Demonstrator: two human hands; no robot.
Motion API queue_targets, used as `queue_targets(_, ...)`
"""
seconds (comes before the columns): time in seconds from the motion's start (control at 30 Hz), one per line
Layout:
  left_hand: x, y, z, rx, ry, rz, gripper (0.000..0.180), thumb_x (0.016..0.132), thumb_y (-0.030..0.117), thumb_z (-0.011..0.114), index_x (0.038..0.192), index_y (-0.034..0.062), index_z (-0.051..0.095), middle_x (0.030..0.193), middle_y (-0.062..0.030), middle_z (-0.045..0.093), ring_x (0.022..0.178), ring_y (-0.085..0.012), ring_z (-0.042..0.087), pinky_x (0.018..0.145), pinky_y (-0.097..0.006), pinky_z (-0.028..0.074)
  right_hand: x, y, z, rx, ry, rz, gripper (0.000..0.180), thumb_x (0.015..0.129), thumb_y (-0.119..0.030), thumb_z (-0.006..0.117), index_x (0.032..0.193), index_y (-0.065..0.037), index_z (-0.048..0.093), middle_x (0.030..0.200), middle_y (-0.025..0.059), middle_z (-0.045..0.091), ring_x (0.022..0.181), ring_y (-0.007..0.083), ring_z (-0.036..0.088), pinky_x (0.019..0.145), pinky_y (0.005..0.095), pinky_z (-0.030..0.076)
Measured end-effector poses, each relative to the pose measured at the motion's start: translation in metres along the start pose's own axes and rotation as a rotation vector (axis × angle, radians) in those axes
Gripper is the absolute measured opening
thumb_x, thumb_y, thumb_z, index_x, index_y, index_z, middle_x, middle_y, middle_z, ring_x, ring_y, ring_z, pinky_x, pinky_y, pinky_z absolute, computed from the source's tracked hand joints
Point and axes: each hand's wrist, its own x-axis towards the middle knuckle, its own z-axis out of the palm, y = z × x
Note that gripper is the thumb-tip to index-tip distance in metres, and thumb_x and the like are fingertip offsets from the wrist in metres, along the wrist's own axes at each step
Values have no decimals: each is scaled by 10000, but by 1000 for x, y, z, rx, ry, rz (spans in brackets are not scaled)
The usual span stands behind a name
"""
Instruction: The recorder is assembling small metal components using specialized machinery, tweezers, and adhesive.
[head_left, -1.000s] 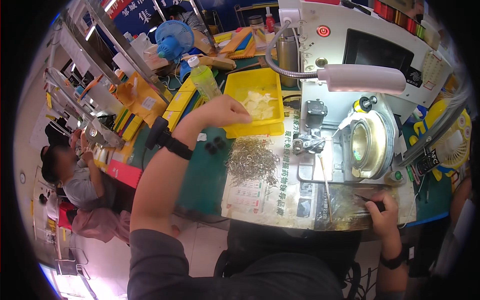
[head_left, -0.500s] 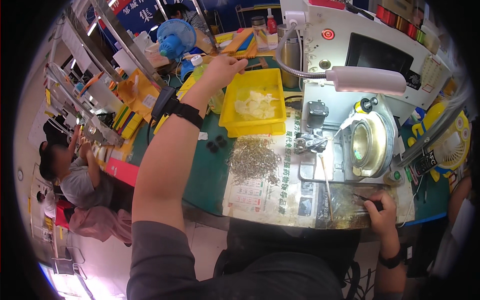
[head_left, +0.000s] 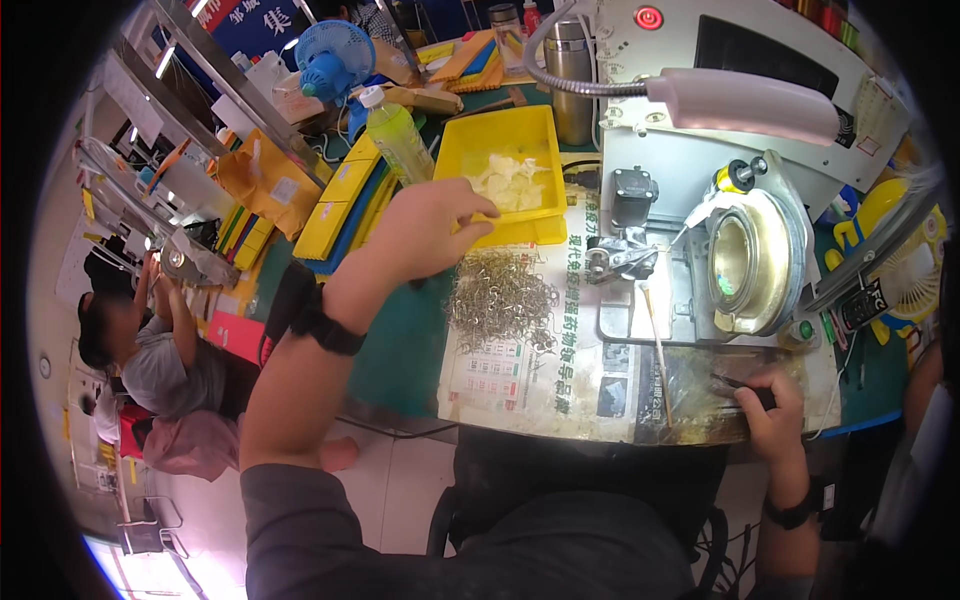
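Near edge of the green tabletop (head_left: 400, 350): printed sheet (head_left: 520, 395), green and red characters, lying partly under a heap. Right hand (head_left: 775, 415) over the stained patch (head_left: 690, 415) near the front edge, grip closed around a slim dark tool (head_left: 736, 383); its long axis runs roughly left-right, tip pointing left and slightly away. Thin stick (head_left: 655, 350) left of it, running near to far. Further in, heap of bent metal pieces (head_left: 500, 300) on the sheet. Left hand (head_left: 425, 228) beyond the heap's left side, grip loose, thumb and forefinger parted, blocking the near-left corner of the yellow tray (head_left: 535, 230), which holds pale pieces (head_left: 515, 185). Bottle (head_left: 398, 135) of lime liquid just left of tray; brass-coloured ring (head_left: 735, 265) on right, lamp (head_left: 745, 100) beyond. Far back: blue fan (head_left: 335, 55), banner (head_left: 260, 20) with white characters.
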Motion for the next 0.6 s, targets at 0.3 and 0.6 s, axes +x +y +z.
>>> queue_targets(0.3,-22,13,38,344,-237,126,165,845,178,639,972,192,744,717,-58,607,684,-293,645,591,-424,507,-2,3,-2,-29,-28,37,175,791,-85,760,876,-13,625,866,124,644,785,271,626,709,345,487)
queue_targets(0.6,-13,11,23,380,-158,126,93,815,174,640,849,132,714,722,-80,630,681,-301,658,601,-429,520,-1,0,0,-36,-13,19,181,778,-91,764,868,-17,626,863,131,641,795,293,618,724,366,476)
